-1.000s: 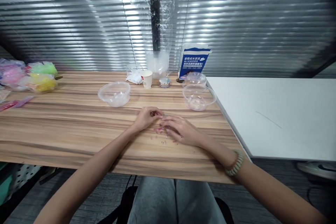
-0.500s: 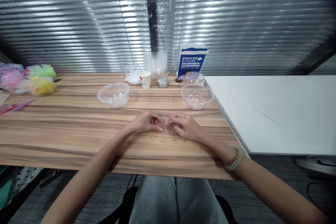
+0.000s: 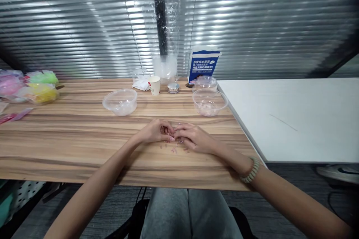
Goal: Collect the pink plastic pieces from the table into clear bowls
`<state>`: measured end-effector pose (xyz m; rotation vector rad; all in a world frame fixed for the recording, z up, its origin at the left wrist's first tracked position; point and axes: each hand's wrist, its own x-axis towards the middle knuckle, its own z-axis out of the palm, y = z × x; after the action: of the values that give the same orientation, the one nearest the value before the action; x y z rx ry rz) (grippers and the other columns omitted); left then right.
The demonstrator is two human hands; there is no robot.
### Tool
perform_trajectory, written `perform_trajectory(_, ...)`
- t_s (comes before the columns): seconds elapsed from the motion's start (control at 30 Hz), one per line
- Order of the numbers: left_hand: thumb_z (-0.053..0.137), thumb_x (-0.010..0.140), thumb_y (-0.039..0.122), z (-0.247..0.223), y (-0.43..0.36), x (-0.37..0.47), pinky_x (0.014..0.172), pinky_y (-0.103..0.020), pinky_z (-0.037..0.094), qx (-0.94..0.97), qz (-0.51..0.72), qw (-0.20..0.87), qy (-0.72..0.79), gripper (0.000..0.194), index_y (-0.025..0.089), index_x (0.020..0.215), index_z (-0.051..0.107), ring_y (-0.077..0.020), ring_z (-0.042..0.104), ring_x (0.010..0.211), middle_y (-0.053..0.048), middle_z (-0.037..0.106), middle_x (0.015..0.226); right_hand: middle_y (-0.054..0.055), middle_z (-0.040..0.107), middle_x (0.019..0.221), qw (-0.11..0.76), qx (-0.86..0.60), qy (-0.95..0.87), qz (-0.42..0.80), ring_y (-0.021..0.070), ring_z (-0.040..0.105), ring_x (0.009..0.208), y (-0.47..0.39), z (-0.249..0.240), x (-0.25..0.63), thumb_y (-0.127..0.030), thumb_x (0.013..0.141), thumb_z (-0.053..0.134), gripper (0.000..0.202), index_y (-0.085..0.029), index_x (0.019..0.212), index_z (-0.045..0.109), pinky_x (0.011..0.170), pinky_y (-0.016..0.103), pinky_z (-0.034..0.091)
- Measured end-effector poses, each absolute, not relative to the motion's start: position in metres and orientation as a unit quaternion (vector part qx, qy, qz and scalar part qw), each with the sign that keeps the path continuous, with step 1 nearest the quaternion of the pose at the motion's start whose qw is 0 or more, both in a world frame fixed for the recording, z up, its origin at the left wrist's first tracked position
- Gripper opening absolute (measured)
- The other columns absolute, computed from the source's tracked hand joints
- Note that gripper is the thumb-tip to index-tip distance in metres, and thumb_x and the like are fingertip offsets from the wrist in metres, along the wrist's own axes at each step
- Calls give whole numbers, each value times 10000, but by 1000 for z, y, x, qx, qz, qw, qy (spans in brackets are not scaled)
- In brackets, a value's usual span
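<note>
Beside your close-together left hand [image 3: 157, 131] and right hand [image 3: 196, 140], grips unclear, lie small pinkish slivers [image 3: 174, 150] you're seemingly handling; next, pinch lightly.

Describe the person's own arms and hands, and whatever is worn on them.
The left arm and right arm show no sleeves. The left grip and right grip wear no gloves. A pale green, chunky segmented bracelet circles the right wrist; none shows on the left.
</note>
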<state>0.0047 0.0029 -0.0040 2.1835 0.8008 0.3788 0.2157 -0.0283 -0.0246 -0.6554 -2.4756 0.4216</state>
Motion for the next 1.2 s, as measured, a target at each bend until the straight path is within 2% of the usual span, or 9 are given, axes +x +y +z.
perform_trajectory(0.17,678,717,390,-9,0,10,622,-208,399,868,158,346,320,285,130,823,629,-124,552,692,-25,638,775,56,632,944,349,-279,-876,181,168,582,867,-26,-26,220,-20,730,443,309,-180,926,620,792,320,484)
perform_trajectory(0.3,647,736,435,-5,-4,11,616,-210,378,880,141,346,293,303,142,803,610,-117,523,692,-18,610,777,49,627,882,369,-267,-872,180,165,579,820,-24,-27,223,-7,700,430,310,-181,866,624,752,307,487)
perform_trajectory(0.5,778,551,472,-4,-13,11,647,-225,375,898,121,306,292,486,160,836,540,-137,476,743,-3,537,793,26,621,806,370,-233,-877,197,150,565,795,-26,-23,222,4,697,417,325,-189,857,624,737,289,484)
perform_trajectory(0.73,711,686,369,-10,-7,13,563,-188,338,881,137,363,272,302,147,800,541,-83,431,621,22,500,725,38,635,831,365,-221,-887,174,163,569,844,-27,-23,220,-25,706,423,292,-191,830,629,758,318,494)
perform_trajectory(1.03,662,747,260,-9,-2,12,626,-189,390,878,134,389,245,136,136,802,653,-96,517,683,-18,613,776,31,626,839,335,-205,-909,141,162,547,807,-28,-25,221,-37,740,442,282,-205,839,646,776,338,466)
perform_trajectory(1.2,666,742,244,-10,0,12,666,-203,420,880,130,386,243,117,128,756,665,-110,563,703,-35,645,777,40,604,888,311,-198,-918,144,171,526,863,-30,-25,219,-146,780,537,156,-194,881,645,775,327,451)
